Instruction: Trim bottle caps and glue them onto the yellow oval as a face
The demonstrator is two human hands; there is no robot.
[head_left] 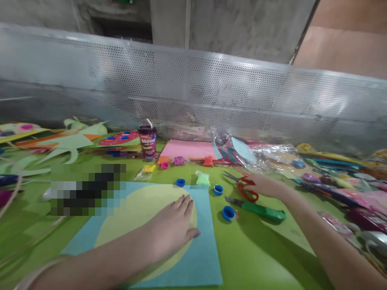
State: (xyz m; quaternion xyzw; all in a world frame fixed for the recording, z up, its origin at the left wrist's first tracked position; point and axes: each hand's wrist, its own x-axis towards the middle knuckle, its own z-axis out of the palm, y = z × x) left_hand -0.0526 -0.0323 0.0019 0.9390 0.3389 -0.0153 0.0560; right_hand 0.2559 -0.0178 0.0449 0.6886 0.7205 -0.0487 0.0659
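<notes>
My left hand lies flat, fingers stretched out, on a pale yellow paper circle. The circle rests on a light blue sheet of paper. Over to the right, my right hand has its fingers closed at the red handles of a pair of scissors, whose blades point left. Just below the scissors is a green utility knife with its blade out. Blue bottle caps and a bag of light green clay lie between the paper and the scissors.
A purple drink cup with a straw stands at the back. Pink paper and clear plastic wrapping lie behind the work area. Paper cut-outs crowd the left. A perforated metal screen closes off the back.
</notes>
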